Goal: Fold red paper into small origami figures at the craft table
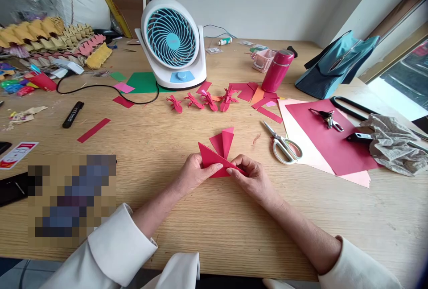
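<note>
Between my hands is a folded piece of red paper [214, 157], held low over the wooden table. My left hand [196, 168] pinches its left side, thumb on the front face. At its lower right edge my right hand [253, 176] grips the paper between thumb and fingers. Just behind it, a red paper piece with fan-like folds [223, 141] rises; whether the two are joined I cannot tell. Beyond stand several small red folded paper figures [209, 100] in a row. Scissors [284, 144] with white handles lie to the right of my right hand.
A white fan [174, 39] stands at the back. A pink bottle [277, 70], a teal bag [334, 66] and red paper sheets [321, 133] with keys [329, 120] are on the right. To the left lie a black marker [72, 115], a red strip [93, 130] and egg cartons [50, 35].
</note>
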